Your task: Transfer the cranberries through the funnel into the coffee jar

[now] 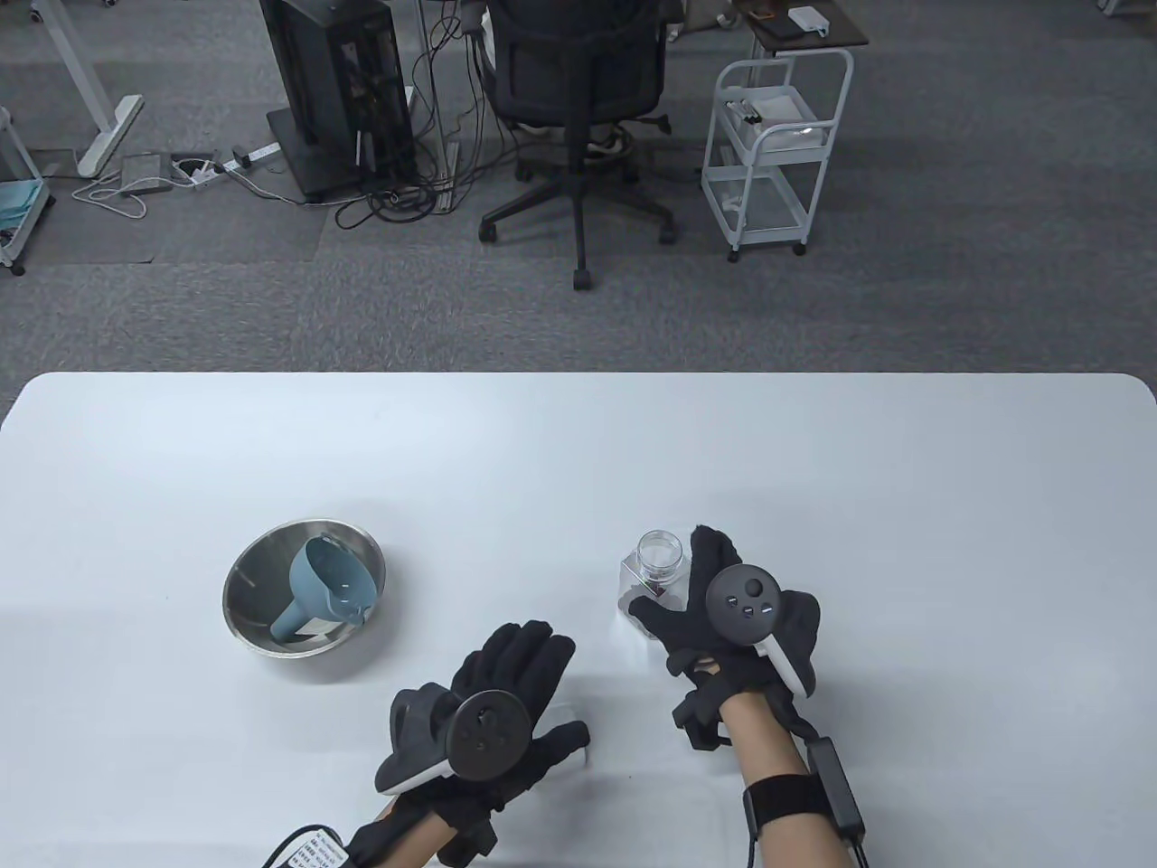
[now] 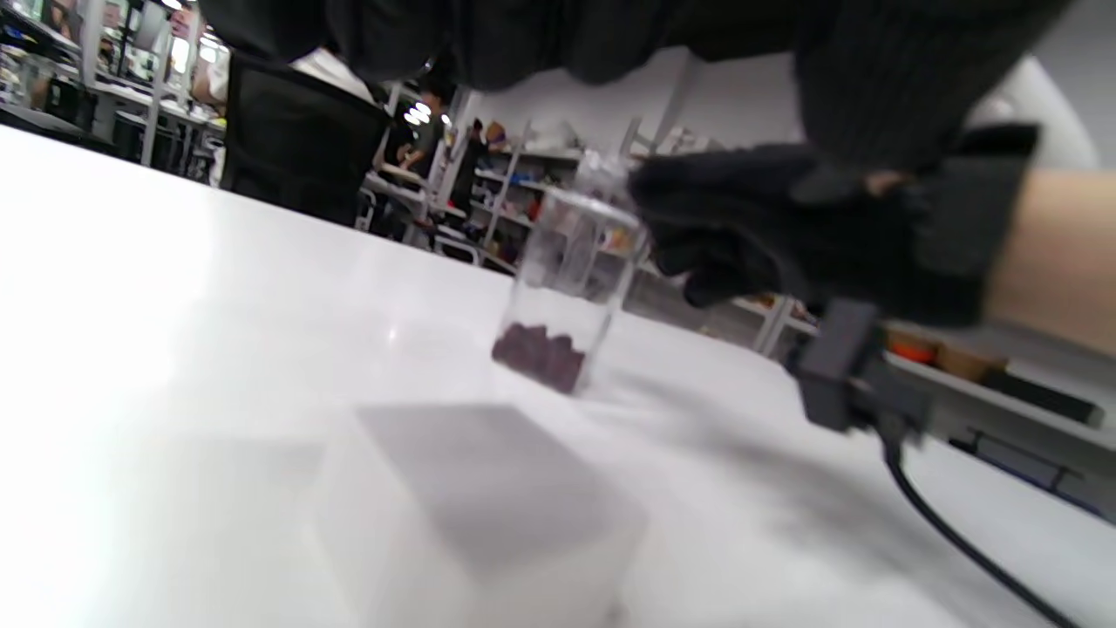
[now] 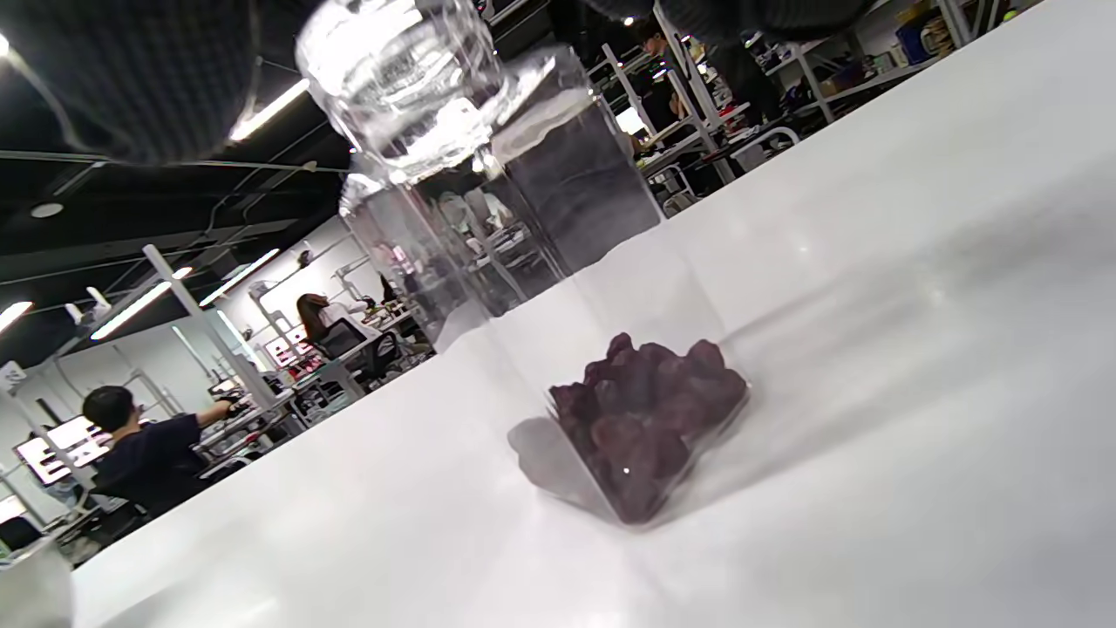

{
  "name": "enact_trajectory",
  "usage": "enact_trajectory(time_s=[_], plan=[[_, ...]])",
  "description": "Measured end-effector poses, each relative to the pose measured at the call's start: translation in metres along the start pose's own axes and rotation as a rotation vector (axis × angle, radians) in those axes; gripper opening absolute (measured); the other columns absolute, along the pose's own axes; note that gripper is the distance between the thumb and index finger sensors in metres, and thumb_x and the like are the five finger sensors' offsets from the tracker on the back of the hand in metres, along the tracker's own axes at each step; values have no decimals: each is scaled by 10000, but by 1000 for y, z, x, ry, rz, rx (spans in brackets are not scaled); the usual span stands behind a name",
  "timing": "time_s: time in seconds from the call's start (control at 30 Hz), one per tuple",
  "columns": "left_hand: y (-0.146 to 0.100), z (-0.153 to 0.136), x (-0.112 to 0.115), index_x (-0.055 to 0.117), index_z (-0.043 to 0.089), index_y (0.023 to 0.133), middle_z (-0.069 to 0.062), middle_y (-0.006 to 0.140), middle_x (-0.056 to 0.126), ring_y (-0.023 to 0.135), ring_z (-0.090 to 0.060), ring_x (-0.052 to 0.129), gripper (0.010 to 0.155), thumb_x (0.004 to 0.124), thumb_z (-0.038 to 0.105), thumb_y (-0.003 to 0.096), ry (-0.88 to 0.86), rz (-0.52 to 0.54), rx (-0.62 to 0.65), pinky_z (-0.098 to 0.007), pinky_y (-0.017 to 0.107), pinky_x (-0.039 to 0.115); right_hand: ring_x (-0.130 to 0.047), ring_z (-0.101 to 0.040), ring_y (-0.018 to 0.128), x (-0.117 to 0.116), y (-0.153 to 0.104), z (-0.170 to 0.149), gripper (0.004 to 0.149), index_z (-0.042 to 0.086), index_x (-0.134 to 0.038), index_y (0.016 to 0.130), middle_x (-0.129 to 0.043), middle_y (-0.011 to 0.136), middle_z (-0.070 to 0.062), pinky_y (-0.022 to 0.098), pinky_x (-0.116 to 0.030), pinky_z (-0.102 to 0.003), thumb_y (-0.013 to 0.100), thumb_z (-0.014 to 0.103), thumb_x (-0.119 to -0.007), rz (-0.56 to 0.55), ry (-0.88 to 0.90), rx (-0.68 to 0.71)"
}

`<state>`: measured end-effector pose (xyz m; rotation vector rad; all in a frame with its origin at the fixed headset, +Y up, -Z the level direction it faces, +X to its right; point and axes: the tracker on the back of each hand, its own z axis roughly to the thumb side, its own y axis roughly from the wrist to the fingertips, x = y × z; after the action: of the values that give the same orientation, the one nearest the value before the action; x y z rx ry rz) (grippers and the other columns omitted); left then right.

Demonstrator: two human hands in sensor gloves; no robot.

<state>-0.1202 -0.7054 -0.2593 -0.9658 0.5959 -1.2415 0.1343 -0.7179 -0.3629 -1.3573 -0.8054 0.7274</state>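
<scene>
A clear square coffee jar (image 1: 657,568) stands open on the white table with dark red cranberries (image 3: 649,419) at its bottom. My right hand (image 1: 687,588) holds the jar between thumb and fingers; its glove also shows in the left wrist view (image 2: 785,235). A blue funnel (image 1: 325,583) lies on its side in a steel bowl (image 1: 249,565) at the left. My left hand (image 1: 533,696) is spread open low over the table, above a white lid (image 2: 479,506) and holding nothing.
The table's far edge (image 1: 578,375) borders grey carpet with an office chair (image 1: 578,81) and a white cart (image 1: 777,136). A cable (image 2: 959,541) from my right wrist hangs over the table near the jar.
</scene>
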Motion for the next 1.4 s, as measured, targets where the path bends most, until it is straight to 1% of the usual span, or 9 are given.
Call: enact_trajectory(time_s=[0.2,0.4,0.47,0.63,0.8,0.93,1.1,1.2,1.4], plan=[[4,7,25,436,192,1161,-190,1225,440,1112,-533,510,850,708,651,499,69,-96,18,-656,750,562,-666,-477,953,-11,12,-4,1021,51,-367,1045,-484,1105,-237,640,-648,-562,377,627,-882,8,-35,-79],[8,5,40,422,206,1162,-184,1228,425,1117,-527,502,867,728,653,485,116,-185,13,-657,751,563,-806,-427,877,-14,14,-3,941,53,-464,1009,-620,1042,-220,594,-725,-530,373,579,-916,-20,-30,-80],[10,3,44,416,223,1163,-181,1229,419,1113,-525,519,876,739,660,476,143,-205,4,-639,751,586,-831,-410,858,-14,13,-2,929,35,-454,1000,-622,1023,-234,585,-744,-508,382,551,-917,-24,-17,-52],[12,-7,53,387,267,1164,-181,1234,395,1110,-524,532,902,755,681,452,144,-294,-24,-627,749,602,-835,-403,847,-4,7,0,925,24,-439,1000,-630,1007,-225,581,-745,-500,392,546,-901,-46,-3,-8],[15,-10,59,406,271,1152,-162,1223,446,1093,-472,618,892,796,641,440,168,-326,-20,-581,740,651,-814,-404,844,10,-2,3,921,28,-417,1014,-618,1011,-213,591,-716,-515,409,554,-871,-52,4,40],[16,-8,61,438,239,1137,-146,1187,544,1048,-422,711,829,823,538,467,179,-280,-16,-548,727,682,-808,-406,839,20,-10,7,915,28,-416,1019,-618,1012,-214,593,-706,-521,416,554,-860,-50,11,87],[20,-10,56,476,217,1132,-157,1162,590,994,-407,773,808,806,549,474,142,-231,-31,-527,708,711,-820,-406,830,31,-22,13,914,33,-437,1020,-640,1008,-207,591,-710,-523,409,558,-870,-56,29,147],[22,-13,42,487,209,1134,-170,1156,601,976,-412,788,799,789,559,482,80,-171,-60,-518,699,721,-831,-403,822,37,-31,17,917,34,-455,1017,-658,1002,-205,589,-713,-524,401,559,-885,-56,31,187],[24,-25,3,488,190,1141,-188,1156,595,952,-423,791,786,750,572,506,-129,-15,-113,-502,684,733,-854,-396,800,44,-51,25,922,31,-485,1012,-690,990,-202,575,-728,-516,391,571,-901,-43,47,253]])
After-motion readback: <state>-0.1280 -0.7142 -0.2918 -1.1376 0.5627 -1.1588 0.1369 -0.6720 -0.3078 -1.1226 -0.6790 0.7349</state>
